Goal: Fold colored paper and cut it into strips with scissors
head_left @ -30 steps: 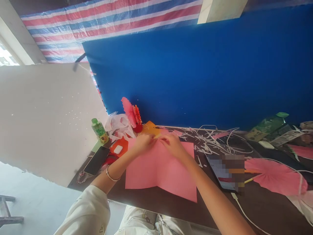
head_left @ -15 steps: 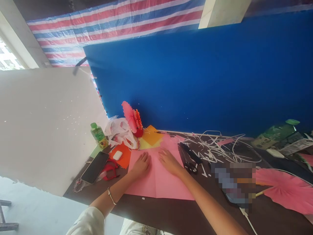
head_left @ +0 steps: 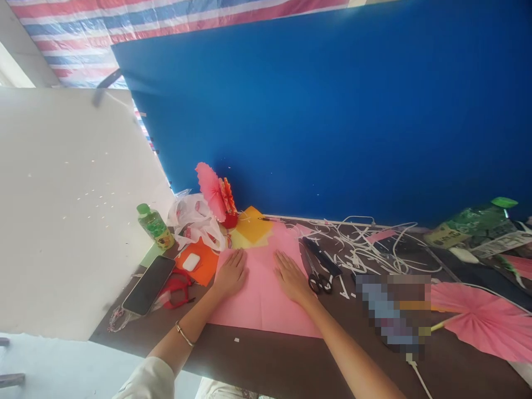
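A large sheet of pink paper (head_left: 266, 310) with a faint crease down its middle lies flat near the table's front edge. My left hand (head_left: 231, 272) rests palm down on its left part, fingers stretched out and pointing away from me. Flat on the right part lies my right hand (head_left: 291, 276), its fingers also extended. Bare pink paper shows between the two hands. Just right of the sheet are black-handled scissors (head_left: 319, 282) and a long black object (head_left: 322, 256). Yellow and orange paper (head_left: 252, 224) lies beyond the sheet's far edge.
On the left are a phone (head_left: 149, 285), a white case (head_left: 191, 262) on orange paper, a green-capped bottle (head_left: 155, 227) and a plastic bag (head_left: 197, 219). White cables (head_left: 374, 252) and paper scraps spread at the back right. A pink paper fan (head_left: 486, 316) lies at the right.
My hands have moved apart on the pink paper, the left one outward to the left and the right one slightly right. The camera view has tilted down and shifted a little.
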Demonstrator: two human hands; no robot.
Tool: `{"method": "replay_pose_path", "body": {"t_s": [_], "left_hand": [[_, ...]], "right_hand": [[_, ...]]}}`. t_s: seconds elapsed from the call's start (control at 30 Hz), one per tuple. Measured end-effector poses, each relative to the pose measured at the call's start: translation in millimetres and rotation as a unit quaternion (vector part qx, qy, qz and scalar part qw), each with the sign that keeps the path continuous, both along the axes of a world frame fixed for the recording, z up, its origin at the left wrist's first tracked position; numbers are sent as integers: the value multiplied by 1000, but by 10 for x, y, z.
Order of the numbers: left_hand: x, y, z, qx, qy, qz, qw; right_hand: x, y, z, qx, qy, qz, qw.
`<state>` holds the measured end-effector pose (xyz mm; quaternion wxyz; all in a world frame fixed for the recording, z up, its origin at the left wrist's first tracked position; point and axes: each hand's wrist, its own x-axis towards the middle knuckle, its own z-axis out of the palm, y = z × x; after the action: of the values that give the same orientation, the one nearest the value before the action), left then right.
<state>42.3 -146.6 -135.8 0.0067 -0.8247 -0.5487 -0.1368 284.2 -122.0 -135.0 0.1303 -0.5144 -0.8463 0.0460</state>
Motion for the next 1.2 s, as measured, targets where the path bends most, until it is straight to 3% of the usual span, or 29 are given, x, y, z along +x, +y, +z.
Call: {"method": "replay_pose_path", "body": {"t_s": [0.53,1.2], "left_hand": [[28,-33,50,-13,-25,26,999],[83,-63,92,-20,-20,37,999]], "right_hand": [[-76,-76,124,21,-23,-32,999],[-106,-95,132,19,-18,-45,999]]}}
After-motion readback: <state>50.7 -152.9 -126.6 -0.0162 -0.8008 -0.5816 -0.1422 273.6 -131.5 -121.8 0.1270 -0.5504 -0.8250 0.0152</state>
